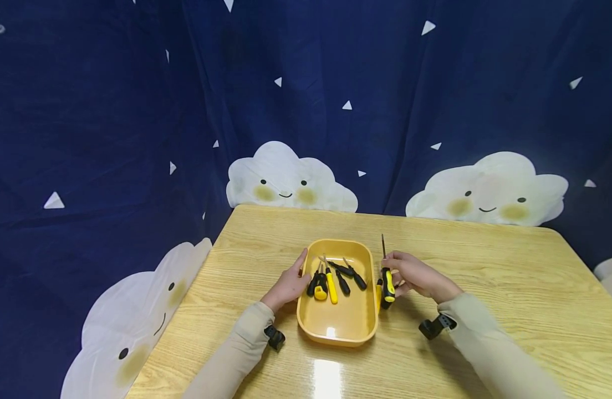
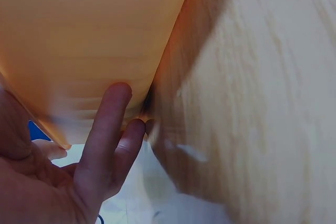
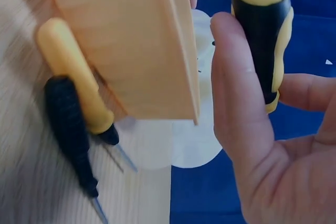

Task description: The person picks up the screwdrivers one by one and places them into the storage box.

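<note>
A yellow-orange tray (image 1: 338, 327) holds several small screwdrivers with black or yellow handles, among them a yellow-handled one (image 1: 331, 285). At its left side my left hand (image 1: 290, 284) grips the wall, with the thumb at the rim and fingers (image 2: 107, 129) against the outside. My right hand (image 1: 411, 272) pinches a black-and-yellow screwdriver (image 1: 388, 282) by its handle, just off the tray's right side. Its thin blade points away from me in the head view. Close below that hand, a yellow-handled screwdriver (image 3: 73, 72) and a black-handled screwdriver (image 3: 67, 124) lie beside the tray.
Everything stands on a light wood-grain table (image 1: 485, 277). A dark blue curtain (image 1: 306, 66) with white clouds and triangles hangs behind the table and along its left side. Black wrist cameras sit on both sleeves.
</note>
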Motion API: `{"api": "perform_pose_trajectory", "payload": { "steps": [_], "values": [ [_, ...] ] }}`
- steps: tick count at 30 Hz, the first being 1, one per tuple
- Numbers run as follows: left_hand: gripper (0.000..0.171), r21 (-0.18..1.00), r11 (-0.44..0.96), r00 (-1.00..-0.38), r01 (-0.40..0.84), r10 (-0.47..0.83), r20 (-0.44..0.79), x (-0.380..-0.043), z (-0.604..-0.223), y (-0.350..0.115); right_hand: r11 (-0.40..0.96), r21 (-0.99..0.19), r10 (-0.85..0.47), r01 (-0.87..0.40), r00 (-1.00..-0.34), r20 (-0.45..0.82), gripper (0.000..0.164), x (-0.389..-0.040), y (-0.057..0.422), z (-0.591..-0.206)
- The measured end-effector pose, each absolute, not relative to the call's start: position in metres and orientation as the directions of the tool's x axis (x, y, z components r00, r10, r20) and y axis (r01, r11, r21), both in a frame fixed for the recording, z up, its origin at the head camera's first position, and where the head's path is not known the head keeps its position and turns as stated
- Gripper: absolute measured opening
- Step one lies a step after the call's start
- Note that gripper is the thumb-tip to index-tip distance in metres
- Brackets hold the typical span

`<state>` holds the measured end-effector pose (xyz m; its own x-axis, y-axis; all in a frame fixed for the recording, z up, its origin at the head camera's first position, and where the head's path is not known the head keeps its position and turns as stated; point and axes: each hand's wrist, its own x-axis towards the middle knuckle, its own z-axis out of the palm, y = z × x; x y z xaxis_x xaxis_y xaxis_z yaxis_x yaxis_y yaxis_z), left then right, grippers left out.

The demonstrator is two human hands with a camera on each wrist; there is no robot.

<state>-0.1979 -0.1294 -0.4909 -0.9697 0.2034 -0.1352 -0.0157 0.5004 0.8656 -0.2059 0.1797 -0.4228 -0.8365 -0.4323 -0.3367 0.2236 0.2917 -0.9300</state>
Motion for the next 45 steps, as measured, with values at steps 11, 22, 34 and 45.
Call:
{"api": "perform_pose_trajectory", "payload": {
  "steps": [11,22,34,45],
  "values": [
    [0.067,0.862,0.505,-0.972,-0.029,0.189,-0.143,-0.198,-0.489,-0.128,0.234,-0.941,-0.44,0.243,-0.837,-0.326,0.025,-0.212,0.156,-0.419],
    [0.067,0.862,0.505,-0.97,-0.038,0.189,-0.154,-0.198,-0.489,-0.128,0.232,-0.943,-0.431,0.237,-0.844,-0.318,0.022,-0.217,0.133,-0.418],
    [0.066,0.873,0.486,-0.968,-0.046,0.196,-0.16,-0.198,-0.489,-0.129,0.227,-0.936,-0.413,0.268,-0.844,-0.342,0.019,-0.223,0.107,-0.418],
    [0.067,0.869,0.494,-0.969,-0.022,0.203,-0.14,-0.197,-0.49,-0.129,0.2,-0.93,-0.398,0.308,-0.842,-0.364,0.016,-0.23,0.09,-0.427]
  ]
}}
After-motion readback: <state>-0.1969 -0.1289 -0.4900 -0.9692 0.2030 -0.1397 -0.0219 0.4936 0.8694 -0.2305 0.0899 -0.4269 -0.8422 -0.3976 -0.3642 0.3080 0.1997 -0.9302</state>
